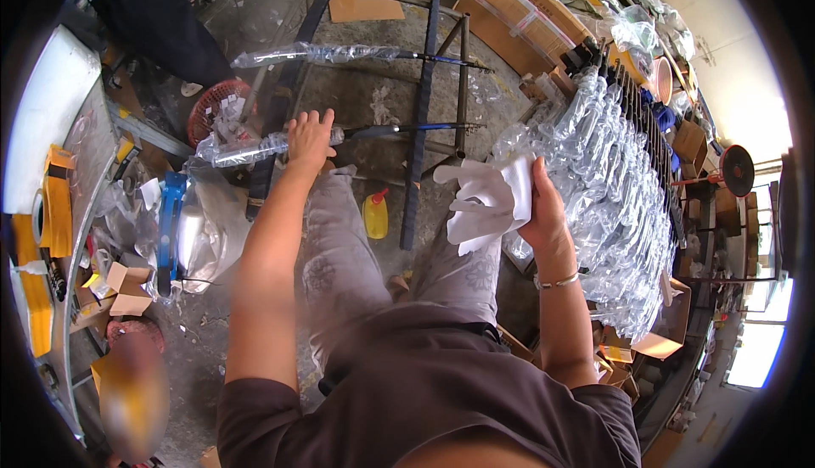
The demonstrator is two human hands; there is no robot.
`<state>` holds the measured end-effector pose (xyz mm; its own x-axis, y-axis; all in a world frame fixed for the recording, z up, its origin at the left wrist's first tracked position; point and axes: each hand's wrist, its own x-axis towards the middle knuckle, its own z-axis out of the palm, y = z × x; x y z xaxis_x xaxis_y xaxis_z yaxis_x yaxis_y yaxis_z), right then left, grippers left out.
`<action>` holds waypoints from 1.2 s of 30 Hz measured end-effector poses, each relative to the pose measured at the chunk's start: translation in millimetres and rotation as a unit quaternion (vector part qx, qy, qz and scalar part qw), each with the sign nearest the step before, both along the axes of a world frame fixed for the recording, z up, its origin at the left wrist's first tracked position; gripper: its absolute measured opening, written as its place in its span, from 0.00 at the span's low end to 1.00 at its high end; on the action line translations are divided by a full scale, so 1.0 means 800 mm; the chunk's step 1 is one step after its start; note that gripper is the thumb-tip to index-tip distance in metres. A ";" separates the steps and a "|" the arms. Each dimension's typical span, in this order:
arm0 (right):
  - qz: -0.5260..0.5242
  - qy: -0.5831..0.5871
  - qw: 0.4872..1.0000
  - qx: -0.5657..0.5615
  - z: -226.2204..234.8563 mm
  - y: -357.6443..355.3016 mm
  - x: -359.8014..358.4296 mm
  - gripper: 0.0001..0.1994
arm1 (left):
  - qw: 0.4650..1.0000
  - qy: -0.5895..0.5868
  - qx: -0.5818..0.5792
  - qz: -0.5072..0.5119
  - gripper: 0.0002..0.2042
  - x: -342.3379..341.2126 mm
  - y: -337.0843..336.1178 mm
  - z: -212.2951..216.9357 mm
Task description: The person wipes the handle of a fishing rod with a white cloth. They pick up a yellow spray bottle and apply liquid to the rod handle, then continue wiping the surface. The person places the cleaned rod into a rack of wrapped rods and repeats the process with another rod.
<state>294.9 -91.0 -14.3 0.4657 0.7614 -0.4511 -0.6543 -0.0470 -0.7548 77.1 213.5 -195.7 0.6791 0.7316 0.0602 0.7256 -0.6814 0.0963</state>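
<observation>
My left hand lies over a long rod with its fingers bent around it. Clear plastic film wraps the rod's thick left part, while its thin dark shaft reaches right across the padded bars of a metal rack. Farther off, a second rod, wrapped the same way, rests across the same bars. My right hand is closed on a crumpled white cloth, which hangs loosely to the left of the fingers. The cloth and the rod are apart.
A yellow bottle with a red top stands between my legs. Many plastic-wrapped rods lean in a row at right. A red basket sits at left near another person's dark-clothed leg. Cardboard boxes lie at far right.
</observation>
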 end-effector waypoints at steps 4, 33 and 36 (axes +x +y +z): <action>0.048 -0.060 0.997 0.013 0.027 0.018 0.001 0.23 | 1.000 0.000 0.003 0.005 0.47 -0.008 -0.010 0.023; 0.164 -0.585 0.790 0.081 0.098 0.058 -0.012 0.19 | 0.316 -0.658 -0.681 -0.059 0.20 0.021 -0.189 0.238; 0.142 -0.701 0.699 0.016 0.097 0.062 -0.026 0.14 | 0.444 -0.628 -0.635 -0.070 0.22 0.007 -0.184 0.250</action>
